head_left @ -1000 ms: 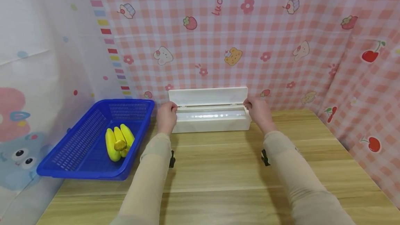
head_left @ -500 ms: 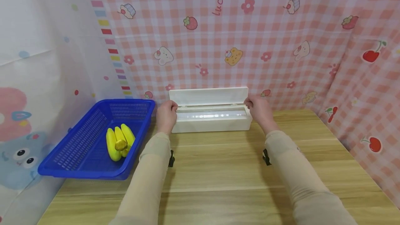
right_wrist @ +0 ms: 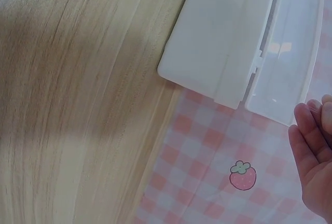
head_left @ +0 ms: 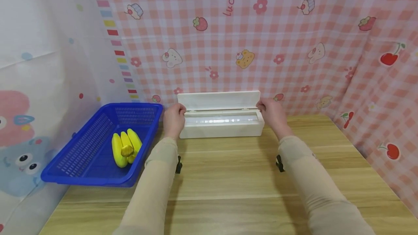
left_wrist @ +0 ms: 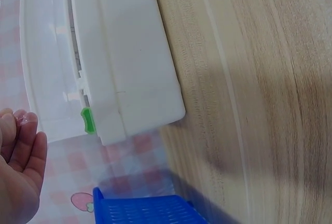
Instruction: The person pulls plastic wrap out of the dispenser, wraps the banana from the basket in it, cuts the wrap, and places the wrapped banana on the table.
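Note:
A long white cling film dispenser (head_left: 222, 131) stands at the back of the table with its lid (head_left: 218, 100) raised against the cloth. Inside lies a shiny clear roll of cling film (head_left: 220, 119). My left hand (head_left: 174, 122) is at the box's left end, thumb and fingertips pinched together. A bit of clear film (left_wrist: 23, 120) glints at these fingertips in the left wrist view. At the right end, my right hand (head_left: 275, 117) pinches in the same way, level with the left; the film there is barely visible. A green slider (left_wrist: 88, 121) shows near the hinge.
To the left stands a blue plastic basket (head_left: 94, 181) holding a bunch of yellow bananas (head_left: 120, 151). Pink checked cloth (head_left: 209, 46) hangs right behind the dispenser and along the right side. The wooden table (head_left: 225, 184) stretches out in front.

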Available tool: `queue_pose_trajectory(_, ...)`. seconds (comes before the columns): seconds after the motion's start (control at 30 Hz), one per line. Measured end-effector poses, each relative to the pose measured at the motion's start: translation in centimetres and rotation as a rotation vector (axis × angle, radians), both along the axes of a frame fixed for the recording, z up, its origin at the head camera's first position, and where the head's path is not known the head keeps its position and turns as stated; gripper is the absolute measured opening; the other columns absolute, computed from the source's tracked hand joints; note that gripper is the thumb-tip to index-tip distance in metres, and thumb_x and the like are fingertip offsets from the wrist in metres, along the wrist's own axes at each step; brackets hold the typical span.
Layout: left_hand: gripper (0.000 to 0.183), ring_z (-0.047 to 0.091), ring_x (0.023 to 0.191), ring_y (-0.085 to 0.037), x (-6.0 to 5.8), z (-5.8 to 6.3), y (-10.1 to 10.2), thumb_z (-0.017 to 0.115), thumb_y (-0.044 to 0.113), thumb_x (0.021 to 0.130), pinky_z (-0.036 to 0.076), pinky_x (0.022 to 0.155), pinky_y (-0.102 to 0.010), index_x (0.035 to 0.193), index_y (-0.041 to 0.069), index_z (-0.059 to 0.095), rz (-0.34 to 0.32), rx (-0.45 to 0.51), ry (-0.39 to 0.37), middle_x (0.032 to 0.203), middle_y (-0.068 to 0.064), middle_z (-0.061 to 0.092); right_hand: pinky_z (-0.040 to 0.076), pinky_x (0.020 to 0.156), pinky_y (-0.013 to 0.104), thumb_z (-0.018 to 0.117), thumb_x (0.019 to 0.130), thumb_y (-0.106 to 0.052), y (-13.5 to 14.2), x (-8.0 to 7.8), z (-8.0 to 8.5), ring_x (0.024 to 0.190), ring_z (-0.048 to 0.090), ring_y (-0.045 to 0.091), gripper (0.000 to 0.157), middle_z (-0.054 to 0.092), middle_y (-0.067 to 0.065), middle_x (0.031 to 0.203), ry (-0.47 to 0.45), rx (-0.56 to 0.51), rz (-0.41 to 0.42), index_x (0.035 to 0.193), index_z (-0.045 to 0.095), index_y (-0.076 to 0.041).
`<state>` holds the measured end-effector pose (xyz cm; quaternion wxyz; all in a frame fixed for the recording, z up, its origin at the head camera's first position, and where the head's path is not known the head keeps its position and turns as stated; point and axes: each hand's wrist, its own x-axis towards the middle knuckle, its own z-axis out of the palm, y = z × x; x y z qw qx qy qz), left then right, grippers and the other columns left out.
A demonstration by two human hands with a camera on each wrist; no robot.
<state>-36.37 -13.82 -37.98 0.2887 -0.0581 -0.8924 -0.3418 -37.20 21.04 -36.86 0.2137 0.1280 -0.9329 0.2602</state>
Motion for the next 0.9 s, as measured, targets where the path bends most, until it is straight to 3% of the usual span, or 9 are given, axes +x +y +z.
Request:
queue_pose_trajectory(0.5,0.008,0.065,0.091,-0.035,0.09,0.4,-0.22,0.061,0.0,0.093,0.049,0.085,-0.046,0.089,0.001,0.068,0.0,-0.01,0.005,0.091,-0.016,0.07,0.052,0.084,0.05,0.056,0.098,-0.002,-0.01,0.09,0.41,0.096,0.065,0.035,0.015,0.071,0.016,0.104,-0.02,-0.003,-0.018,0.102,0.07,-0.002)
queue_pose_trajectory(0.9,0.008,0.065,0.091,-0.034,0.31,0.78,-0.15,0.061,0.0,0.093,0.05,0.085,-0.045,0.091,0.001,0.069,0.0,-0.004,0.011,0.093,-0.016,0.07,0.05,0.081,0.05,0.053,0.094,0.002,0.13,0.23,0.69,0.09,0.064,0.035,0.018,0.071,0.015,0.099,0.025,0.017,-0.021,0.098,0.07,-0.002)
